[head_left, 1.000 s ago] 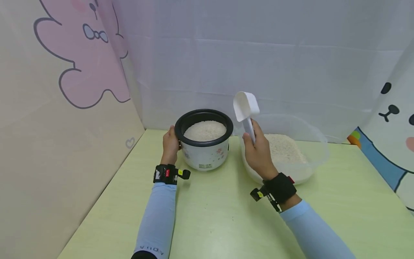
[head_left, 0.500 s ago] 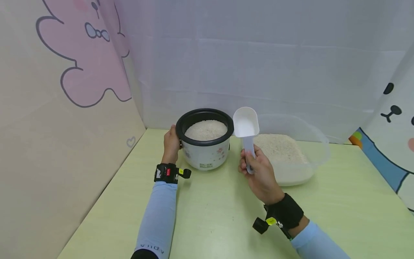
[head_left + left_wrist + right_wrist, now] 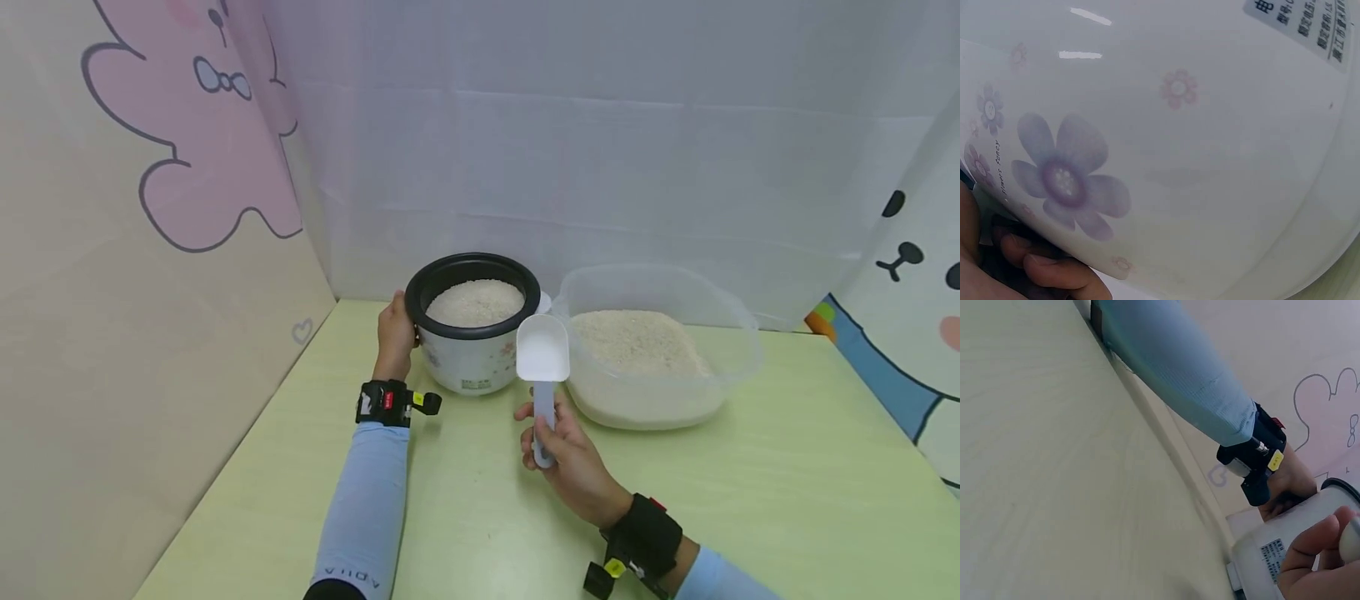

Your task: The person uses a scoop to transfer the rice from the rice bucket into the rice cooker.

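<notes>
A white rice cooker with a flower print and black rim stands lidless, heaped with white rice. My left hand grips its left side; in the left wrist view, curled fingers wrap a dark handle low on the flowered wall. With thumb and fingers, my right hand pinches the handle of a white scoop, raised in front of the cooker's right side, its bowl empty. In the right wrist view, part of my right hand overlaps the cooker.
Right of the cooker stands a translucent plastic tub with a mound of rice in it. Both are on a pale green table. A white curtain closes off the back, and a printed sheet borders the left side.
My right hand has brought the scoop down, left and towards me from beside the tub, turning its bowl to face the head camera. The left hand keeps its grip on the cooker.
</notes>
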`<state>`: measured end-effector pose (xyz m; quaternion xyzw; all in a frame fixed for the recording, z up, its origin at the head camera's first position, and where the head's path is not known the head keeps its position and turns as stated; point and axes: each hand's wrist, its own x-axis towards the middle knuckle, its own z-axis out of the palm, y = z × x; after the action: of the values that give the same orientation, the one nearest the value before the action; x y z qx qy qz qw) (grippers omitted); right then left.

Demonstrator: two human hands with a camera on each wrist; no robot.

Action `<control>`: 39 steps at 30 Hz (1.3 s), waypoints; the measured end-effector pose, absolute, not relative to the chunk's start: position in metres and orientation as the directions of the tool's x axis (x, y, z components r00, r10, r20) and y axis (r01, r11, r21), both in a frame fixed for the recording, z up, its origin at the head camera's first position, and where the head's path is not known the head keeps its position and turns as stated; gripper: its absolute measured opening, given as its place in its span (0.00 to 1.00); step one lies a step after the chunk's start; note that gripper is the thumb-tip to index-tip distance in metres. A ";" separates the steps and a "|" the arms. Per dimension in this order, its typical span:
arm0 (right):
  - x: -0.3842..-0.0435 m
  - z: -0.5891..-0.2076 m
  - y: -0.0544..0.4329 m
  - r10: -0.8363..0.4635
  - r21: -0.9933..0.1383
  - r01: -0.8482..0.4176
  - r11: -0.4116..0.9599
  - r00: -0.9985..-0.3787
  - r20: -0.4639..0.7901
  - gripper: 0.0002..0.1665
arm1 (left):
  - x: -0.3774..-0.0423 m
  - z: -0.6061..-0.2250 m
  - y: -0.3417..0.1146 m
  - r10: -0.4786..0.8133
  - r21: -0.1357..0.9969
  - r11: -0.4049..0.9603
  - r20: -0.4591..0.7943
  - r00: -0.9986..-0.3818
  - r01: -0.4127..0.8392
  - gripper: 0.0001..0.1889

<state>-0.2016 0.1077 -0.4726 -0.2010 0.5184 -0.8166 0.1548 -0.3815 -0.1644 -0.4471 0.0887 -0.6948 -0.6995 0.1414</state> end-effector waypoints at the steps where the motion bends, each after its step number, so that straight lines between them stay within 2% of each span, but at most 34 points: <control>1: -0.201 -0.476 0.107 -0.465 -0.913 0.061 -0.404 -0.873 0.147 0.21 | -0.382 -0.447 -0.165 -0.319 0.997 0.002 0.071 -0.945 0.074 0.25; 7: -0.199 -0.489 0.101 -0.484 -0.917 0.169 -0.362 -0.875 0.030 0.23 | -0.382 -0.448 -0.165 -0.320 0.997 -0.009 0.067 -0.945 0.074 0.25; 15: -0.201 -0.490 0.101 -0.459 -0.865 0.304 -0.399 -0.883 -0.098 0.24 | -0.382 -0.448 -0.164 -0.318 0.997 -0.009 0.064 -0.946 0.070 0.25; 22: -0.204 -0.484 0.106 -0.453 -0.869 0.286 -0.405 -0.888 -0.082 0.19 | -0.382 -0.447 -0.164 -0.319 0.998 -0.003 0.053 -0.946 0.057 0.25; 26: -0.202 -0.479 0.105 -0.449 -0.849 0.318 -0.421 -0.887 -0.110 0.22 | -0.382 -0.447 -0.165 -0.314 0.998 0.002 0.056 -0.948 0.059 0.25; 32: -0.202 -0.473 0.100 -0.303 -0.873 0.287 -0.394 -0.937 -0.172 0.26 | -0.383 -0.448 -0.165 -0.321 0.999 0.013 0.051 -0.946 0.049 0.25; 39: -0.201 -0.474 0.090 -0.148 -0.913 0.201 -0.356 -0.976 -0.158 0.16 | -0.385 -0.447 -0.168 -0.314 0.999 0.010 0.046 -0.948 0.045 0.25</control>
<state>-0.2012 0.0905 -0.4743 0.0240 0.5574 -0.8231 0.1059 -0.3846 -0.1678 -0.4474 0.0964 -0.6989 -0.6969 0.1290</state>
